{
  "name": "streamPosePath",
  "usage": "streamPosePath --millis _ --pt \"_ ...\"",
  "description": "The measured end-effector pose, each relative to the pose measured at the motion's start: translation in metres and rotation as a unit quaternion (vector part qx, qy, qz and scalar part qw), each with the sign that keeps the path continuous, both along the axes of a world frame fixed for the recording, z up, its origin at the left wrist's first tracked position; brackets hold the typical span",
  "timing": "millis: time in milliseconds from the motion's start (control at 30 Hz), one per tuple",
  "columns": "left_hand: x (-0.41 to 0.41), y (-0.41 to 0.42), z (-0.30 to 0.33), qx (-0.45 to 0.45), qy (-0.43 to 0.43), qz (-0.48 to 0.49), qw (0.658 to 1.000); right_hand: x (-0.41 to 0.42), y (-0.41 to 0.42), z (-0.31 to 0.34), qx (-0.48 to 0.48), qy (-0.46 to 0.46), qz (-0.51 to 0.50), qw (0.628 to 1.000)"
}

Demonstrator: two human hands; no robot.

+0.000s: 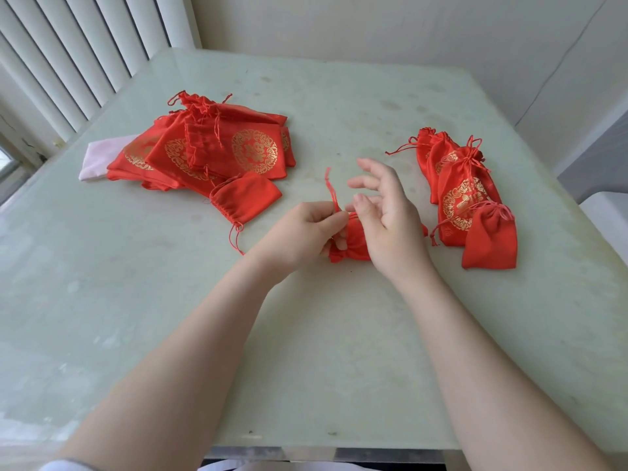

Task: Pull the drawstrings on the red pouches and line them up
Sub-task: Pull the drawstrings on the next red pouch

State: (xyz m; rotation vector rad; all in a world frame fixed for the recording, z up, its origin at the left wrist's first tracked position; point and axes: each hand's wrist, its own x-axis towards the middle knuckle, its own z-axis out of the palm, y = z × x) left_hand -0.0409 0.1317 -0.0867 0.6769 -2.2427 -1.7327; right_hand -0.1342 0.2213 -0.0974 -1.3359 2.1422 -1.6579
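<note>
A small red pouch (353,243) lies on the table's middle between my hands. My left hand (306,232) grips its gathered neck and pinches the red drawstring (331,192), which sticks up from it. My right hand (387,212) is over the pouch's right side, thumb near the neck, fingers spread and raised. A loose pile of flat red pouches with gold prints (210,147) lies at the back left. A plain red pouch (248,198) lies in front of the pile. On the right, several cinched pouches (462,188) lie in a row, ending with a small plain one (491,237).
The pale green table (306,334) has its front edge near my body. A pink cloth (98,158) pokes out from under the left pile. White vertical blinds (68,56) hang at the left; a grey object (598,154) stands beyond the table's right edge.
</note>
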Motion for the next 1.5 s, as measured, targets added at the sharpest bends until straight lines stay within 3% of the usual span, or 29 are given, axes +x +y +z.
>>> streamPosePath --millis 167,400,633,900,1033,1233,1400,1500 --pt "0.001 0.001 0.003 0.049 0.004 0.007 0.999 -0.003 0.003 0.003 0.046 0.107 -0.042 0.992" --pt "0.003 -0.003 0.003 0.117 0.024 0.041 0.992 -0.002 0.006 0.008 0.039 0.090 -0.035 0.995" --pt "0.003 -0.006 0.001 0.134 0.047 0.091 0.986 -0.001 0.007 0.006 0.055 0.026 0.015 0.998" --pt "0.003 -0.006 0.003 0.052 0.071 0.144 0.986 0.003 0.005 0.008 0.034 -0.050 0.033 0.998" --pt "0.004 -0.003 0.007 0.053 0.089 0.169 0.980 0.005 0.005 0.011 0.014 -0.119 0.034 0.992" --pt "0.008 0.000 0.015 0.070 0.122 0.105 0.984 0.007 0.008 0.022 -0.066 -0.294 0.022 0.953" --pt "0.009 0.000 0.012 0.036 0.111 0.091 0.989 0.002 0.007 0.014 0.001 -0.152 -0.019 0.988" --pt "0.008 0.000 0.009 -0.021 0.102 0.107 0.989 -0.001 0.007 0.012 0.030 -0.120 -0.031 0.992"
